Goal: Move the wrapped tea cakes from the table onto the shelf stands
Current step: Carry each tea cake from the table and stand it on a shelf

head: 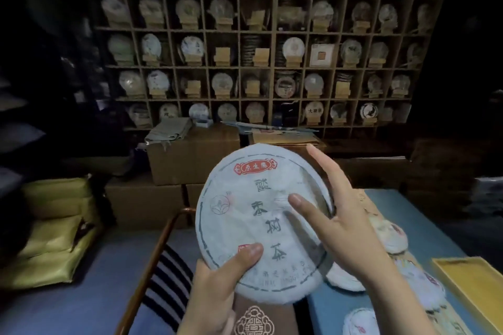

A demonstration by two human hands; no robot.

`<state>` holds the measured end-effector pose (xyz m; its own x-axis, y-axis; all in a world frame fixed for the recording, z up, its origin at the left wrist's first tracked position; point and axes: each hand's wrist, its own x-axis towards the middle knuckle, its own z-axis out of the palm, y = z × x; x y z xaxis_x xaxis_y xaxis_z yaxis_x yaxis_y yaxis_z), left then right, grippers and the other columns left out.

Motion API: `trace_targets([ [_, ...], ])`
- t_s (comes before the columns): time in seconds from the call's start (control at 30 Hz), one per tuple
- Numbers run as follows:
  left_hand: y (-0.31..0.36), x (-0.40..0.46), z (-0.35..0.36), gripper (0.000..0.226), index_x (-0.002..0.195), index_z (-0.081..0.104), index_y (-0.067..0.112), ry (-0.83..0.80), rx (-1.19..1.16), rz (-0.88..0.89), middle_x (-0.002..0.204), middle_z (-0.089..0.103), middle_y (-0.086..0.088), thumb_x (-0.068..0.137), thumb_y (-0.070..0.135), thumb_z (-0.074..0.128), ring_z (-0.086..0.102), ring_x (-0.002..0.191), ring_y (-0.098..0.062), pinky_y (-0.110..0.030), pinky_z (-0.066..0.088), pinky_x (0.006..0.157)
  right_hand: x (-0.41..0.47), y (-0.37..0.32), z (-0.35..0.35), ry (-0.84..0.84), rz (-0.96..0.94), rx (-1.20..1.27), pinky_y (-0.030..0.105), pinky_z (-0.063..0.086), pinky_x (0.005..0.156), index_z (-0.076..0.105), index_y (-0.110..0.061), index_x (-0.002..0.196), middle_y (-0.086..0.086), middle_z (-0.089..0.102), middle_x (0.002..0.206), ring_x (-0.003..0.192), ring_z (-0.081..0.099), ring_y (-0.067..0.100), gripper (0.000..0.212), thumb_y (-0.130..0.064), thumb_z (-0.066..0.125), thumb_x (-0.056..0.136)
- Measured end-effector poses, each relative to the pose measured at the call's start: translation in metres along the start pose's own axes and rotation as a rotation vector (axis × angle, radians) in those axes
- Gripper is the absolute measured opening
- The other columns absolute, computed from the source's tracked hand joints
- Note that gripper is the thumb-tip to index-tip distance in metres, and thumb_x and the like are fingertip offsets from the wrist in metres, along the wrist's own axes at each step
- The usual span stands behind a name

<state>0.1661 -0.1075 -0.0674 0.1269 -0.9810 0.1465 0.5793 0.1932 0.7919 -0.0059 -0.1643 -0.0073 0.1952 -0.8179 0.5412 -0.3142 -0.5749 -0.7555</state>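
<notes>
We hold 1 wrapped tea cake (255, 215) upright in front of us, above the near edge of the blue table (386, 207). Our left hand (217, 288) grips its lower rim, thumb on the face. Our right hand (340, 215) rests on it, fingers straight. At least 4 more cakes (392, 236) lie at the right. The shelf (261, 43) stands far.

Stacked cardboard boxes (190, 160) stand beyond the fingertips, with a folded grey cloth (168, 132) lying on top of the left one. Far left of the fingers sits a pile of yellow padded bags (57, 228). A curved wooden chair rail (155, 247) and a striped cushion (166, 280) lie just left of the thumb, and a yellow tray (473, 288) lies to the right.
</notes>
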Motion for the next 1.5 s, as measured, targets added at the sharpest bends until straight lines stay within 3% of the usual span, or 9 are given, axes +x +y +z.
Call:
trace_targets([
  [0.1,0.038,-0.012,-0.032,0.089,0.124,0.066,0.024,0.158,0.093,0.149,0.121,0.071,-0.009,0.039,0.021,0.093,0.067,0.110,-0.032,-0.051,0.056,0.088,0.015,-0.014,0.052,-0.083,0.040,0.312,0.012,0.050,0.088,0.028,-0.066,0.138,-0.035,0.043,0.139,0.124,0.046,-0.016,0.068,-0.054,0.068,0.084],
  [0.27,0.115,-0.045,-0.107,0.115,0.129,0.061,0.020,0.372,0.172,0.272,0.124,0.069,-0.011,0.021,0.034,0.099,0.064,0.115,-0.034,-0.054,0.050,0.096,0.017,-0.050,0.175,-0.274,0.190,0.815,0.043,0.059,0.087,0.051,-0.053,0.130,-0.009,0.063,0.130,0.114,0.066,0.018,0.051,-0.045,0.068,0.082],
  [0.37,0.163,-0.068,-0.160,0.088,0.113,0.068,0.017,0.456,0.170,0.306,0.124,0.068,-0.014,0.028,0.022,0.091,0.061,0.117,-0.036,-0.054,0.044,0.104,0.024,-0.090,0.248,-0.442,0.194,0.995,0.042,0.060,0.081,0.056,-0.047,0.126,-0.002,0.069,0.123,0.110,0.069,0.026,0.047,-0.034,0.071,0.083],
  [0.5,0.229,-0.093,-0.229,0.056,0.108,0.075,0.026,0.484,0.172,0.388,0.123,0.069,-0.010,0.055,0.020,0.094,0.069,0.107,-0.029,-0.042,0.058,0.080,0.027,-0.142,0.339,-0.531,0.085,0.998,0.044,0.060,0.081,0.052,-0.048,0.131,-0.005,0.067,0.125,0.111,0.068,0.025,0.066,-0.033,0.081,0.074],
  [0.67,0.317,-0.111,-0.316,0.110,0.133,0.048,0.049,0.525,0.377,0.518,0.117,0.072,0.006,0.034,0.055,0.096,0.070,0.106,-0.022,-0.039,0.061,0.072,0.027,-0.190,0.442,-0.392,0.023,1.002,0.041,0.061,0.075,0.054,-0.048,0.130,-0.006,0.068,0.123,0.107,0.070,0.021,0.069,-0.037,0.082,0.068],
  [0.77,0.359,-0.119,-0.363,0.107,0.131,0.030,0.071,0.533,0.518,0.601,0.112,0.071,0.023,0.041,0.067,0.088,0.073,0.098,-0.016,-0.041,0.059,0.060,0.032,-0.207,0.487,-0.332,0.007,1.015,0.039,0.061,0.073,0.054,-0.047,0.129,-0.007,0.069,0.121,0.106,0.070,0.018,0.069,-0.039,0.084,0.067],
  [1.2,0.404,-0.027,-0.470,0.101,0.142,0.042,0.041,0.432,0.487,0.694,0.135,0.059,0.007,0.057,0.027,0.093,0.062,0.119,-0.018,-0.042,0.059,0.080,0.093,-0.216,0.607,-0.352,0.075,1.032,0.043,0.060,0.080,0.057,-0.042,0.127,-0.004,0.069,0.121,0.109,0.068,0.022,0.054,-0.036,0.074,0.076],
  [1.33,0.403,0.031,-0.496,0.091,0.139,0.046,0.043,0.496,0.409,0.766,0.132,0.060,0.014,0.061,0.021,0.087,0.062,0.117,-0.011,-0.030,0.059,0.078,0.133,-0.196,0.626,-0.316,0.102,0.884,0.024,0.059,0.073,0.049,-0.059,0.124,-0.035,0.064,0.111,0.103,0.066,-0.005,0.043,-0.060,0.057,0.081],
  [1.5,0.408,0.123,-0.527,0.086,0.133,0.050,0.048,0.605,0.356,0.887,0.133,0.057,0.017,0.057,0.027,0.087,0.061,0.117,-0.007,-0.026,0.058,0.076,0.175,-0.161,0.662,-0.166,0.051,0.769,0.032,0.058,0.083,0.033,-0.073,0.121,-0.031,0.060,0.117,0.110,0.064,0.000,0.068,-0.086,0.061,0.061],
])
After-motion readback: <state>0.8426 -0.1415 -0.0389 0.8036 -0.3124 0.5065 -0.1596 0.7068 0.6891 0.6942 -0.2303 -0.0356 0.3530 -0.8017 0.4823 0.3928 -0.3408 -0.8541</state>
